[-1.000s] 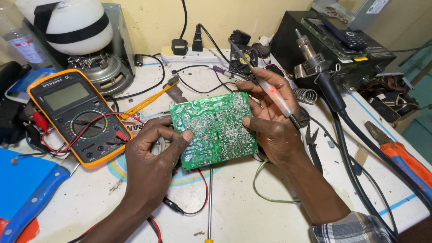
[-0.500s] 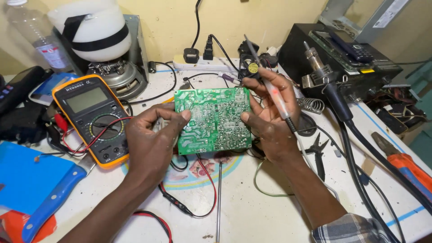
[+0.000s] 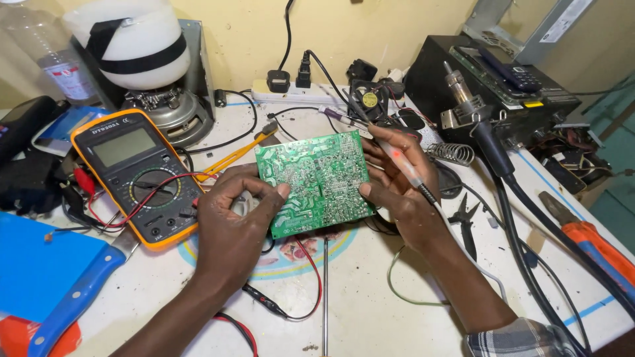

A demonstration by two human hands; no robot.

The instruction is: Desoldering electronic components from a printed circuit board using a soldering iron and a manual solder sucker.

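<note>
cluttered bench — circuit board in both hands

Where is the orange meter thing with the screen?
In the head view the orange multimeter lies on the table's left side, just left of the left hand holding the green circuit board.

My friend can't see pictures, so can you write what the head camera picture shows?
A person's left hand and right hand hold up a flat green rectangular circuit board over a cluttered white workbench. The right hand also grips a slim grey soldering iron. An orange-cased digital multimeter lies at the left.
</note>
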